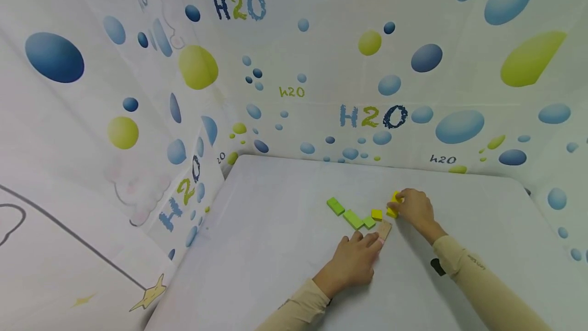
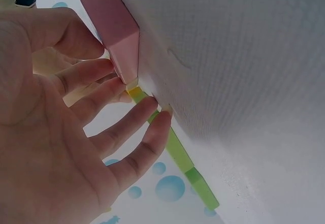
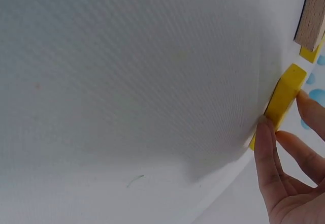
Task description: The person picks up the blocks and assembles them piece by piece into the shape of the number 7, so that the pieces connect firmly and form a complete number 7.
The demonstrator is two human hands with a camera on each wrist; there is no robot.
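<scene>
Yellow block (image 1: 392,213), in the head view, sits on the bench (image 1: 257,269) right of the green blocks (image 1: 352,219). Left wrist: your left hand (image 2: 66,122) has its fingers spread, seemingly just touching the pink block (image 2: 122,26). Right wrist: your right hand (image 3: 289,168) pinches the yellow block.

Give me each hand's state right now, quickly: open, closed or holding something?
Left hand: at the smooth pink rectangular block; whether gripping or only touching cannot be told.
Right hand: closed, pinching the smooth yellow rectangular block.
</scene>
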